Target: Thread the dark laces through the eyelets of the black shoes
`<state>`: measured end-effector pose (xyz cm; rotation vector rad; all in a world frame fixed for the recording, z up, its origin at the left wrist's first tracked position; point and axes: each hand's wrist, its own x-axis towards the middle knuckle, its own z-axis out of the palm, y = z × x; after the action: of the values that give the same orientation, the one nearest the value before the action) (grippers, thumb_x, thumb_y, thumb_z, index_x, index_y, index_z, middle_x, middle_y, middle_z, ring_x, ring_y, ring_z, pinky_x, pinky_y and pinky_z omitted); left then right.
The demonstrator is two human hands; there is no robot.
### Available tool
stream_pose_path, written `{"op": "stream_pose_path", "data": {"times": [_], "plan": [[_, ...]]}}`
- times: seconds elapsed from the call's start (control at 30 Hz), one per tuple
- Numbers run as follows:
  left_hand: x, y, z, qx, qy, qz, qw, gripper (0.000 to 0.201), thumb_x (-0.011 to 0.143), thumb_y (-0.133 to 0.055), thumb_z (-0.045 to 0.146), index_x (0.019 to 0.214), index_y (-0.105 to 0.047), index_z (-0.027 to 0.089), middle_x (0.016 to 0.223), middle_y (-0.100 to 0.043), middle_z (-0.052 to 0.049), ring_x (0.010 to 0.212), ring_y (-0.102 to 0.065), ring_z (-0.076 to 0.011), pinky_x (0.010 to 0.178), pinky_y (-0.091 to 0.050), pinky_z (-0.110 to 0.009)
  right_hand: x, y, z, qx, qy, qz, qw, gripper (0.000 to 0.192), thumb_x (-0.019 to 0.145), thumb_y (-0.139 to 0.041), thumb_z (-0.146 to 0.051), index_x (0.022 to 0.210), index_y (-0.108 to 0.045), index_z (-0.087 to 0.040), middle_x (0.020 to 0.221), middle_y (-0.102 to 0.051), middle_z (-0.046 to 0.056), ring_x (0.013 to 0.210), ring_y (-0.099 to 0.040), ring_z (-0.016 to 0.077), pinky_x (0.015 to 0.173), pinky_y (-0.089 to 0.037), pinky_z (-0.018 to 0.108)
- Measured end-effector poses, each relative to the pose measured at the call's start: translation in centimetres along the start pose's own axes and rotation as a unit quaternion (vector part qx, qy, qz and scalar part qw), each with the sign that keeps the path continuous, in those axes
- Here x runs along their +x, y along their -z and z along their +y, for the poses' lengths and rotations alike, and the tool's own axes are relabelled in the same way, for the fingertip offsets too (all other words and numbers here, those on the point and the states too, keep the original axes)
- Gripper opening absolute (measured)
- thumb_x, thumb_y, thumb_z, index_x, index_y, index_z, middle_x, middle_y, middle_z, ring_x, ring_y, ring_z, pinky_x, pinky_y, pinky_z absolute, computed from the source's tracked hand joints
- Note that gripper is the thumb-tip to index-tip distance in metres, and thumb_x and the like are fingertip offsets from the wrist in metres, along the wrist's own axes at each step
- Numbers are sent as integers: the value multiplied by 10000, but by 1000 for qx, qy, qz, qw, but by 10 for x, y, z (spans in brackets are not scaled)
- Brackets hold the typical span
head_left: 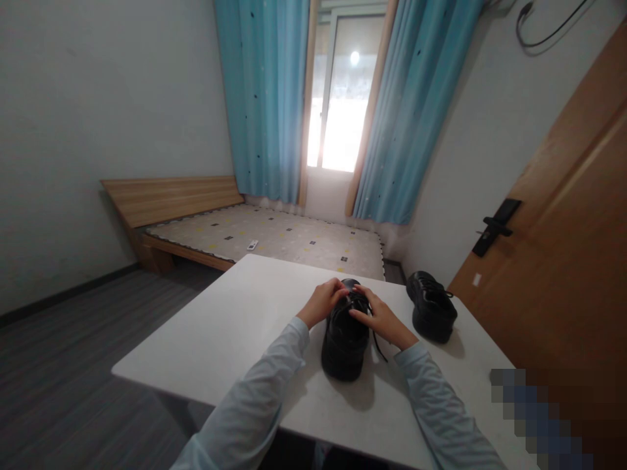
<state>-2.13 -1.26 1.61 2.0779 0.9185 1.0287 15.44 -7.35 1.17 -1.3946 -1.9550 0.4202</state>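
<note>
A black lace-up shoe [344, 346] stands on the white table [220, 346] in front of me, its toe pointing away and its heel toward me. Over its left side, at the laces, lies my left hand [324, 300], fingertips pinched together. My right hand [379, 316] reaches in from the other side, thumb and fingers closed around the lacing. A loose black shoelace [379, 346] trails down onto the table to the right of the shoe. The fingers hide most of the lacing.
A second black shoe [431, 307] stands near the table's right edge. Beyond the table is a bed [284, 232] with a white remote control [252, 245] on it. Blue curtains [267, 98] flank a window. At the right is a wooden door [553, 261] with a black handle.
</note>
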Motion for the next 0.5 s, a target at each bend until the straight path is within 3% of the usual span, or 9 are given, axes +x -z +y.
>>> {"op": "stream_pose_path", "data": {"times": [0.3, 0.5], "plan": [[4, -4, -5, -159, 30, -21, 987, 243, 756, -572, 382, 722, -572, 141, 660, -627, -17, 646, -573, -142, 662, -421, -261, -2, -2, 7, 6, -5, -1, 1000, 597, 754, -596, -460, 1261, -430, -193, 1272, -508, 117, 1190, -461, 258, 1020, -336, 443], [0, 1, -5, -348, 139, -54, 926, 244, 669, -663, 296, 839, -585, 138, 750, -603, -3, 695, -557, -105, 634, -394, -216, -7, 0, 11, 45, -23, -4, 999, 584, 736, -622, -451, 1248, -438, -239, 1284, -498, 94, 1196, -451, 265, 1007, -345, 468]]}}
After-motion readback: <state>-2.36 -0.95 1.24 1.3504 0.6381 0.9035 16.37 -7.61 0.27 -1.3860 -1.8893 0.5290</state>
